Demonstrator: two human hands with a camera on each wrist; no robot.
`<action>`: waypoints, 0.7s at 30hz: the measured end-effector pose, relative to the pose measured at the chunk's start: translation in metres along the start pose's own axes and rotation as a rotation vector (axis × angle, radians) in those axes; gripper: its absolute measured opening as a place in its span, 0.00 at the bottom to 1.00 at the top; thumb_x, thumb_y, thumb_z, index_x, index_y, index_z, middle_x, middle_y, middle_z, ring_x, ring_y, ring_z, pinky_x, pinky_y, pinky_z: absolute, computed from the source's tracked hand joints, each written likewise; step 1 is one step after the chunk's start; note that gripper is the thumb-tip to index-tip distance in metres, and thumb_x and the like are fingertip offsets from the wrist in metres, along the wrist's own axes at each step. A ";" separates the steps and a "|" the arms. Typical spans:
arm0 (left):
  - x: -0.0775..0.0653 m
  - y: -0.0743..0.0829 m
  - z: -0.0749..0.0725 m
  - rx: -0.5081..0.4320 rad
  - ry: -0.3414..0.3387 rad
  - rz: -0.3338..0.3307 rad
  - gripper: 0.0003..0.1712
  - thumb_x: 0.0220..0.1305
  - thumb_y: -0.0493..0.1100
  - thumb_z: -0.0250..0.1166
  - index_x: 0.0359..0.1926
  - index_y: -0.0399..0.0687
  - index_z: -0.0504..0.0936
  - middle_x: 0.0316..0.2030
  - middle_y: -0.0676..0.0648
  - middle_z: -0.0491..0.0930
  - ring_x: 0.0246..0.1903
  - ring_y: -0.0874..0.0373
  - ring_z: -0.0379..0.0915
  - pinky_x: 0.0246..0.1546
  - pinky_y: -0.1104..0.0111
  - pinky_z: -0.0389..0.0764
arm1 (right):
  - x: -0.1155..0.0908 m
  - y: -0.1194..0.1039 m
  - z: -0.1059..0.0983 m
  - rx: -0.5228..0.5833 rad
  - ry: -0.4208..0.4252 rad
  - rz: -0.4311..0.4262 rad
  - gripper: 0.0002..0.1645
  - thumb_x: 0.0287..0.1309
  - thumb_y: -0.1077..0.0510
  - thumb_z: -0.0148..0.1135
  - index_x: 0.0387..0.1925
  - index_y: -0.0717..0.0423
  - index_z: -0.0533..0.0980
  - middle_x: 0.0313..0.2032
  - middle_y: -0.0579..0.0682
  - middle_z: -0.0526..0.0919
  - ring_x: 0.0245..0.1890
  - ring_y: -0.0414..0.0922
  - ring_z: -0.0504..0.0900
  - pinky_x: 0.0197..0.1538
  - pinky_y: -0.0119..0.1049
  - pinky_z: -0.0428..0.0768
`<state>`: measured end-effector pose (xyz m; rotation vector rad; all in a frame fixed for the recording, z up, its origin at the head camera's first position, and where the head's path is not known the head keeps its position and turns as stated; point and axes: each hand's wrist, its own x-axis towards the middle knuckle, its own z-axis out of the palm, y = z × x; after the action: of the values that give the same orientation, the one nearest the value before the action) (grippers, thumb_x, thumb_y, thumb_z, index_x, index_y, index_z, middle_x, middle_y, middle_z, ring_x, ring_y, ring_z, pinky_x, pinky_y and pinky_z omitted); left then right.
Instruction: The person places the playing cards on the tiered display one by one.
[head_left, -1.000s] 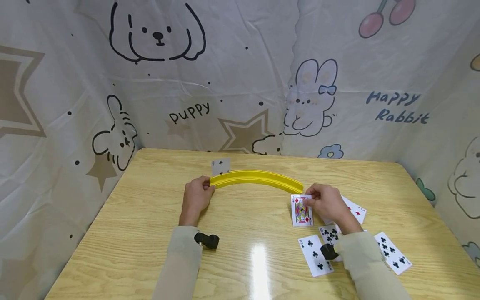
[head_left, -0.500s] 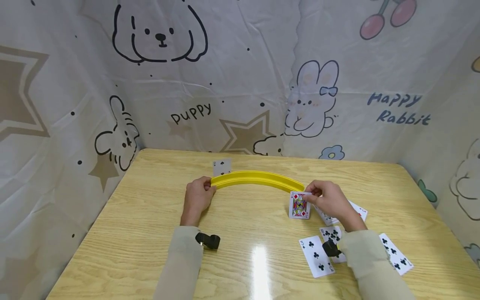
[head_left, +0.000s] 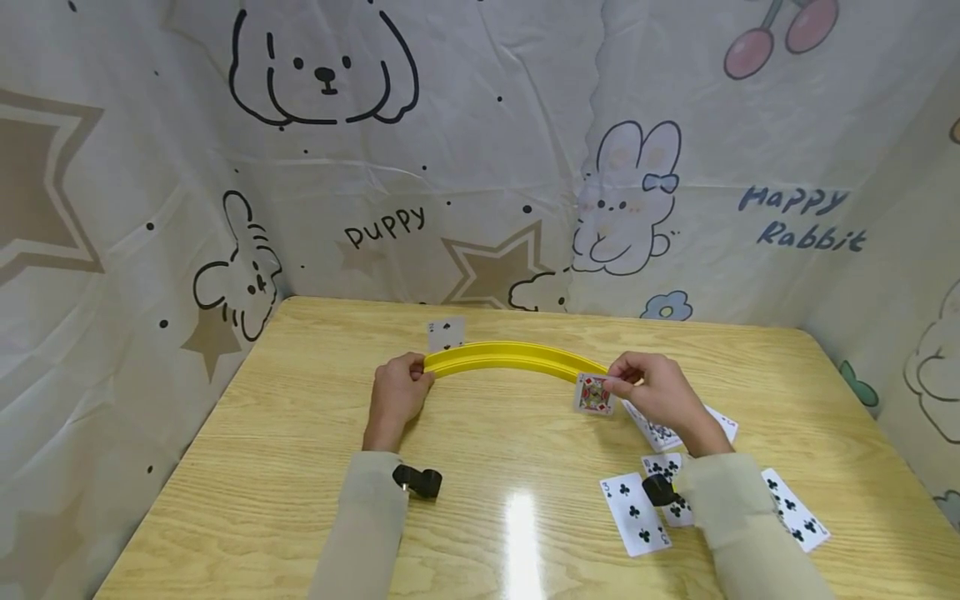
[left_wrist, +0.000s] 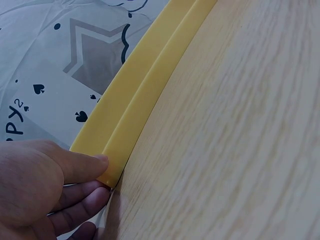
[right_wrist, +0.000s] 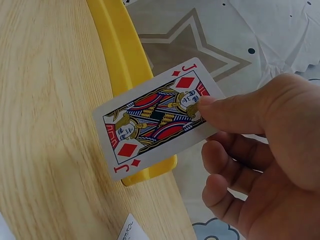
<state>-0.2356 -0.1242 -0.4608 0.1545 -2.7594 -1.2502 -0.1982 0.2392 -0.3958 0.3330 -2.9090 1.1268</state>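
A curved yellow card holder [head_left: 506, 354] lies across the middle of the table. My left hand [head_left: 397, 396] grips its left end, thumb on the front face in the left wrist view [left_wrist: 102, 162]. A two of spades [head_left: 446, 333] stands upright in the holder near that end. My right hand [head_left: 652, 392] pinches a jack of diamonds [head_left: 594, 394] by its upper edge, thumb on the face. The jack is held in front of the holder's right end, face toward me. In the right wrist view the jack [right_wrist: 157, 120] overlaps the holder [right_wrist: 117, 40]; whether they touch, I cannot tell.
Several face-up cards lie at the right, partly under my right forearm: a three of clubs [head_left: 634, 514], another clubs card [head_left: 675, 500] beside it, and one more clubs card [head_left: 797, 510] farther right. Further cards [head_left: 654, 429] lie below my right hand. A printed curtain [head_left: 480, 167] hangs behind the table.
My right hand has lifted the jack of diamonds up and slightly left, toward the holder's right end, and the card has tilted. My left hand keeps its grip on the holder.
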 end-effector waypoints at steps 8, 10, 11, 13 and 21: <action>0.000 0.000 -0.001 0.005 0.003 0.004 0.19 0.65 0.38 0.69 0.56 0.37 0.83 0.43 0.41 0.84 0.42 0.50 0.79 0.45 0.60 0.81 | 0.008 -0.006 0.003 0.029 0.011 0.002 0.05 0.64 0.58 0.67 0.35 0.56 0.81 0.34 0.49 0.82 0.38 0.49 0.77 0.40 0.43 0.74; 0.000 0.000 -0.001 0.004 0.005 0.009 0.19 0.65 0.38 0.69 0.56 0.37 0.83 0.43 0.41 0.84 0.42 0.51 0.79 0.45 0.60 0.81 | 0.010 -0.007 0.005 0.038 0.012 0.008 0.05 0.64 0.57 0.67 0.35 0.55 0.81 0.34 0.49 0.82 0.38 0.49 0.77 0.39 0.42 0.74; 0.000 0.000 -0.001 0.003 0.005 0.011 0.19 0.65 0.38 0.69 0.55 0.37 0.83 0.42 0.41 0.84 0.42 0.51 0.79 0.45 0.60 0.81 | 0.012 -0.008 0.005 0.042 0.011 0.010 0.06 0.64 0.57 0.67 0.35 0.55 0.81 0.34 0.49 0.82 0.38 0.49 0.77 0.38 0.42 0.74; 0.000 -0.001 -0.001 0.005 0.006 0.016 0.19 0.65 0.38 0.69 0.55 0.37 0.83 0.42 0.41 0.84 0.41 0.51 0.79 0.44 0.60 0.81 | 0.015 -0.009 0.007 0.051 0.007 0.018 0.06 0.65 0.57 0.67 0.35 0.55 0.81 0.35 0.49 0.82 0.38 0.50 0.77 0.38 0.42 0.75; 0.000 -0.001 -0.001 0.004 0.005 0.020 0.19 0.64 0.38 0.70 0.55 0.37 0.83 0.41 0.41 0.84 0.40 0.51 0.78 0.44 0.59 0.81 | 0.026 -0.016 0.012 0.070 0.010 0.008 0.05 0.65 0.58 0.67 0.35 0.56 0.81 0.35 0.50 0.82 0.39 0.50 0.77 0.39 0.43 0.76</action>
<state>-0.2357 -0.1255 -0.4612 0.1301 -2.7522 -1.2380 -0.2192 0.2151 -0.3918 0.3153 -2.8700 1.2302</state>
